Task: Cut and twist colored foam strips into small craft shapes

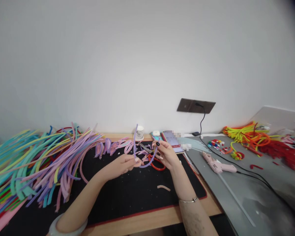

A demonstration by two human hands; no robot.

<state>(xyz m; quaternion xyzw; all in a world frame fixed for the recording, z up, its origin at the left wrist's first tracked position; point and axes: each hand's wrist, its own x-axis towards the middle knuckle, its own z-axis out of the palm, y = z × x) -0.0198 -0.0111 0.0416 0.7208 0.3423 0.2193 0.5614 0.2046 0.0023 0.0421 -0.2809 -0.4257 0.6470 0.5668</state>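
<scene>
My left hand (124, 165) pinches a purple pipe cleaner (135, 144) that rises upright and loops down toward my right hand. My right hand (166, 153) is closed around red-handled scissors (155, 163), whose blades (145, 147) reach the purple stem. Both hands hover over a black mat (137, 193) with a red border. Several folded purple and pink pipe-cleaner petals (108, 146) lie on the mat just behind my left hand. A short pink scrap (163, 187) lies on the mat in front of my right wrist.
A big heap of coloured pipe cleaners (31, 160) fills the left side. A pink glue gun (217, 165) with a black cord lies on a grey sheet at right, beside pom-poms (216, 144) and orange, yellow and red pipe cleaners (260, 141). A phone (172, 140) and small cup (139, 132) stand by the wall.
</scene>
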